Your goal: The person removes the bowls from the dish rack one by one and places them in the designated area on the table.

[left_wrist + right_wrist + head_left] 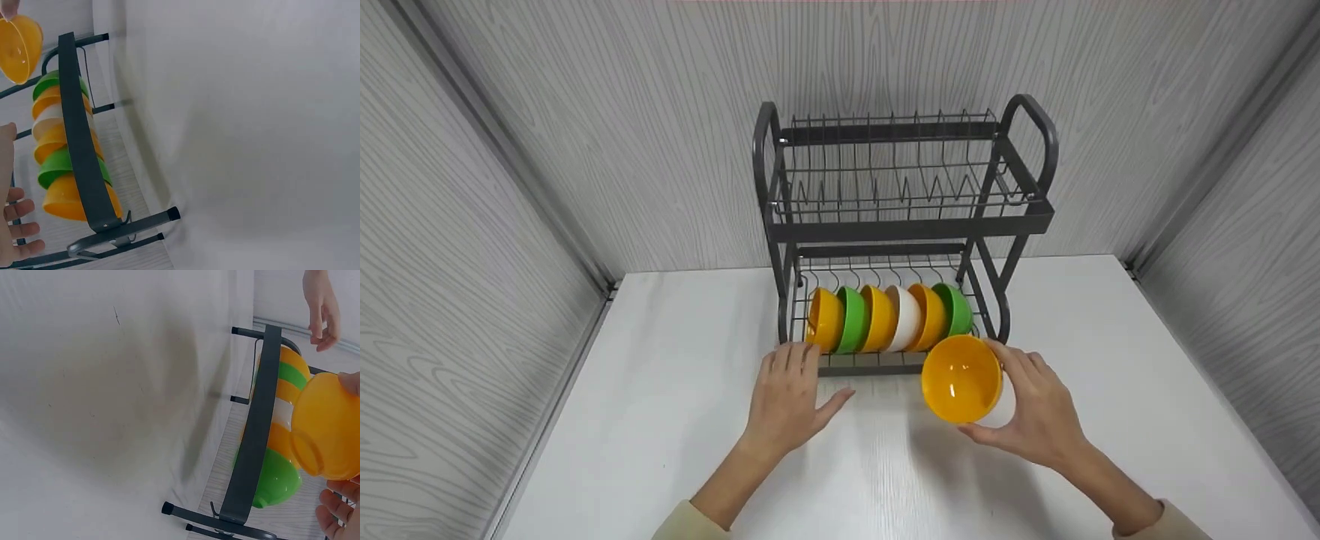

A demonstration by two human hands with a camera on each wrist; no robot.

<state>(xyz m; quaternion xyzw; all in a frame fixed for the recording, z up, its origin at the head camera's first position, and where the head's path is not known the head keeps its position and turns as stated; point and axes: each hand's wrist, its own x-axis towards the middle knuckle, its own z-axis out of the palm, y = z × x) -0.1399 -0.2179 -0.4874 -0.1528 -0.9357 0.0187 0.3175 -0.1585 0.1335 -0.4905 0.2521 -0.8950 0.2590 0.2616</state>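
While the right hand [1037,414] grips an orange bowl [960,379] near the lower right front of the rack [911,229], the left hand [784,397], fingers extended, is by its left corner; six bowls [877,319] line the lower tier [877,370].

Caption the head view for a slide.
Right hand holds a yellow bowl before a two-tier rack; six bowls line its lower tier, left hand nearby.

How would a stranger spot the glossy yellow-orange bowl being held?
Find the dark two-tier metal rack, then the bare right hand in front. That hand grips the bowl; six others line the lower tier, but this one alone is off the rack.
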